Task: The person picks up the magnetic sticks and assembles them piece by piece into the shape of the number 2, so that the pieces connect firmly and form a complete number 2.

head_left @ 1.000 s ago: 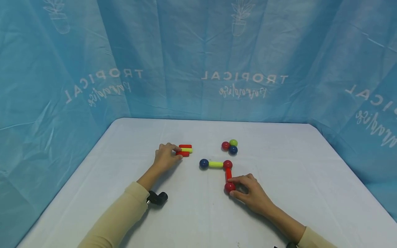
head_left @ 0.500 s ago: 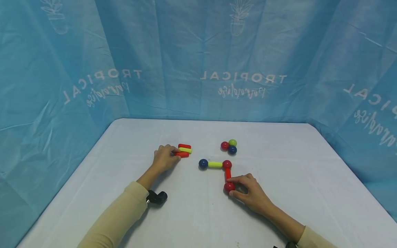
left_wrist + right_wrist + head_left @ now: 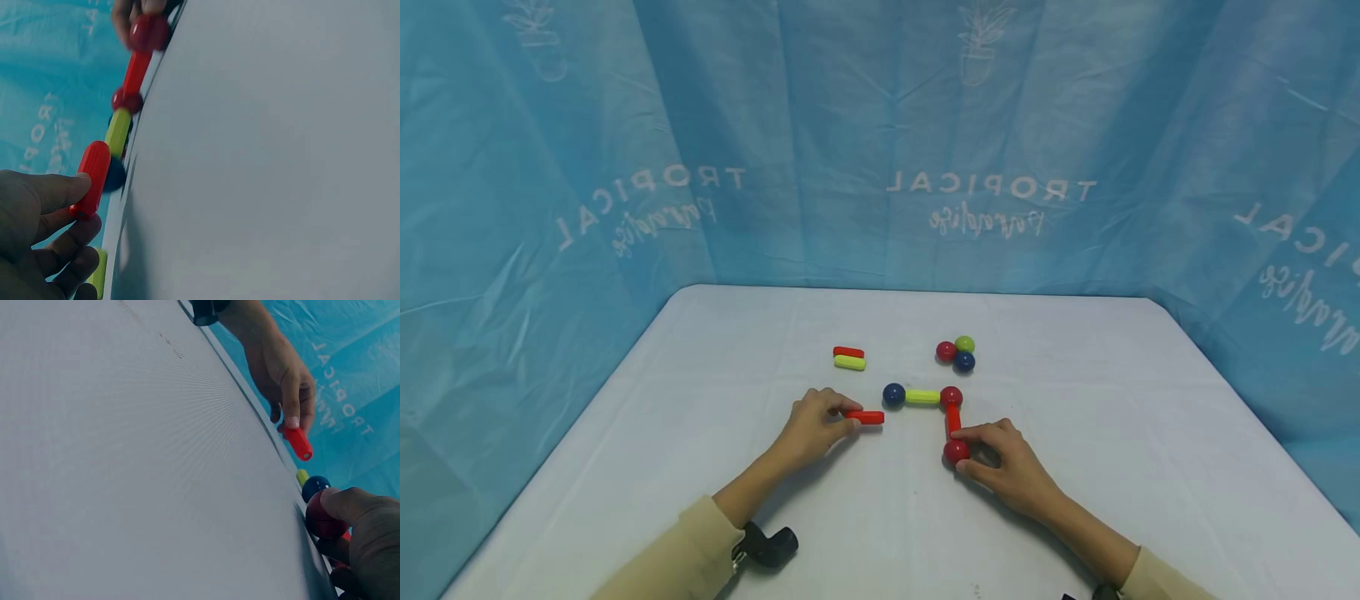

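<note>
Head view, left hand (image 3: 812,425) pinching red rod (image 3: 871,417), right hand (image 3: 1011,468) pinching red ball (image 3: 955,451), both angled inward

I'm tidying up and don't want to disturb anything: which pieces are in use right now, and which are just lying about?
In use:
Held red rod, pinched by the left hand
Joined chain of three balls and two rods, held at one end by the right hand

Lying about, perhaps spares:
Loose red rod
Yellow-green rod
Loose red ball, green ball, blue ball

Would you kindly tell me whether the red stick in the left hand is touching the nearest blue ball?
Apart: the head view shows a clear gap between the red stick and the blue ball.
</note>
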Tool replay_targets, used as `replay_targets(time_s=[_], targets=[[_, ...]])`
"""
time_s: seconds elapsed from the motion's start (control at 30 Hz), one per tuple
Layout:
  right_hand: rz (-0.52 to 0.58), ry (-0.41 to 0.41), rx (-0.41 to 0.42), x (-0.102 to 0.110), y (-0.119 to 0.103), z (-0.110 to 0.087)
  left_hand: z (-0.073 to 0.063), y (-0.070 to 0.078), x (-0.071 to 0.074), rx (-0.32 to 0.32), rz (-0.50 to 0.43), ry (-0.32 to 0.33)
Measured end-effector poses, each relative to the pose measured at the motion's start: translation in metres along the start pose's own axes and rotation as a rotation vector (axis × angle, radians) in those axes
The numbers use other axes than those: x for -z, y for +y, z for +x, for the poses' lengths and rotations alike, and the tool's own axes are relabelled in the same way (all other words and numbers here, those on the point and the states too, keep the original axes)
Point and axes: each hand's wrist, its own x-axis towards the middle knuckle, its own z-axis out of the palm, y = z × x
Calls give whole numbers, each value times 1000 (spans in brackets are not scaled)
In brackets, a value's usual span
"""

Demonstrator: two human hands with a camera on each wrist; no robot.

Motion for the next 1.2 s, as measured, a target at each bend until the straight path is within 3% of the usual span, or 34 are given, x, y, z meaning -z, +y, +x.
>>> replay_targets(time_s=[0.13, 0.43, 0.8, 1.2], targets=[[1, -4, -10, 1, 0, 0, -9, 13, -11, -23, -39, -48], [-17, -11, -35, 0, -2, 2, -16, 36, -33, -49, -44, -142], [-16, 3, 4, 0, -1, 0, -16, 46, -46, -71, -54, -161], [-10, 12, 16, 0, 0, 0, -17, 51, -48, -77, -54, -167]])
